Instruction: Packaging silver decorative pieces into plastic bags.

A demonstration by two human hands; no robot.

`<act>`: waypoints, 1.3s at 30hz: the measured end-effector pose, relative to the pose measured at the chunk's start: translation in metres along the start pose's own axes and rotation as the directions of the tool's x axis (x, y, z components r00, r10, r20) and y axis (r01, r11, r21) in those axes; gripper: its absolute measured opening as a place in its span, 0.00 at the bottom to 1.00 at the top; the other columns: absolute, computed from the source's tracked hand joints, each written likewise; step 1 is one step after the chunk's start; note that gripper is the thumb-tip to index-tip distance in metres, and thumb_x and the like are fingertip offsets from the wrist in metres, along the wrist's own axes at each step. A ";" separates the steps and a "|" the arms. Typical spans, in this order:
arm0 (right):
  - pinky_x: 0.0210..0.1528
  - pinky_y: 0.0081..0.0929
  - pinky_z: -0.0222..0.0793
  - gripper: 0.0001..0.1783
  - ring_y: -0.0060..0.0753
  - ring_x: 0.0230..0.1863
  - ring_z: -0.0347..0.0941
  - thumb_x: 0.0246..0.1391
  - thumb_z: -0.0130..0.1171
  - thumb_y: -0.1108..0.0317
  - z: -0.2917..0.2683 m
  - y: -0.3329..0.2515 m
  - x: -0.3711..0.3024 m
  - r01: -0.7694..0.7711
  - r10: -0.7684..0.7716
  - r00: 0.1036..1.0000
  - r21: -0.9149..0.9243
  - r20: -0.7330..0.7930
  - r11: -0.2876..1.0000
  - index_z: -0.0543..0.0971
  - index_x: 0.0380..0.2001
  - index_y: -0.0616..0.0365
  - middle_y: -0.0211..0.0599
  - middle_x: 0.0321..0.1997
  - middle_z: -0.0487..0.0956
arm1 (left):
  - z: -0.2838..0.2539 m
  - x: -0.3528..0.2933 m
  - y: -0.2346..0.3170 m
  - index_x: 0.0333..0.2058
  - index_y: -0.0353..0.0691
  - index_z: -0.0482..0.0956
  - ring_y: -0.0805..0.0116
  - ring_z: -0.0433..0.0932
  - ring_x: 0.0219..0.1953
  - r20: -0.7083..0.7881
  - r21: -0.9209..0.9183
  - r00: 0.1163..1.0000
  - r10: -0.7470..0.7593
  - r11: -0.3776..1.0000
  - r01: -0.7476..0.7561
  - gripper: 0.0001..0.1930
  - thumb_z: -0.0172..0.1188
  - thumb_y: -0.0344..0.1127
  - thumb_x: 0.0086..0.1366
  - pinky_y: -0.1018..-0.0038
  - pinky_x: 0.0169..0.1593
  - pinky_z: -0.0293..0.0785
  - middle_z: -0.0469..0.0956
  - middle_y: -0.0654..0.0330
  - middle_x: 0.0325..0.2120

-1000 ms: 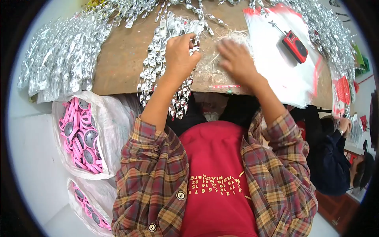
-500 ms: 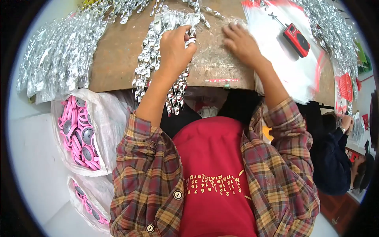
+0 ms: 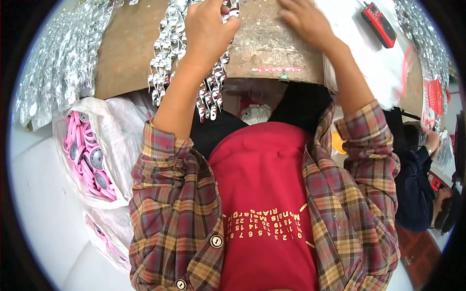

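At the upper edge, my left hand is closed over a bunch of shiny silver spiral strands. The thumb sticks out to the right, and part of the fingers is cut off by the picture's edge. Below the hand the strands' lower ends hang over the near edge of the brown table. My right hand is above the table to the right of the bunch, palm down. Its fingers are stretched out, somewhat blurred, with nothing visible in them. The far ends of the strands are out of view.
More silver strands hang thickly at the left. A red radio lies on clear plastic bags at the right. White sacks hold pink-and-grey wheel-like parts. Another person sits far right.
The view has tilted, so the table and both hands appear higher, and the strands' far ends have left the picture. Against the table, both hands have barely moved.
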State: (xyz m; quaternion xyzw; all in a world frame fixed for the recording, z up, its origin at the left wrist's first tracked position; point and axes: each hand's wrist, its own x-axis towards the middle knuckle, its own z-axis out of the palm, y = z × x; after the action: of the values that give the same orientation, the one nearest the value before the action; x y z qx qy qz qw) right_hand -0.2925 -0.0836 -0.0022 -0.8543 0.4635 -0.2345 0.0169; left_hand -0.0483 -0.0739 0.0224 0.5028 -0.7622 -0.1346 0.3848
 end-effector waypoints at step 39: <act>0.65 0.52 0.47 0.38 0.64 0.64 0.54 0.55 0.54 0.47 0.019 -0.136 -0.027 -0.055 0.046 0.996 0.132 0.074 0.990 0.59 0.65 0.49 0.61 0.65 0.56 | -0.056 -0.064 -0.062 0.59 0.25 0.61 0.41 0.58 0.62 0.115 -0.101 0.975 -0.190 0.974 0.202 0.35 0.54 0.50 0.64 0.61 0.64 0.54 0.60 0.36 0.59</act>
State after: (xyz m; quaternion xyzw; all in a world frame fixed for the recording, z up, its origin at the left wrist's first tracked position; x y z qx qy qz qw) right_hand -0.1902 0.0117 0.0037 -0.8470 0.4673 -0.2344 0.0967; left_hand 0.0460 -0.0368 -0.0054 0.5456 -0.7191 -0.2405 0.3570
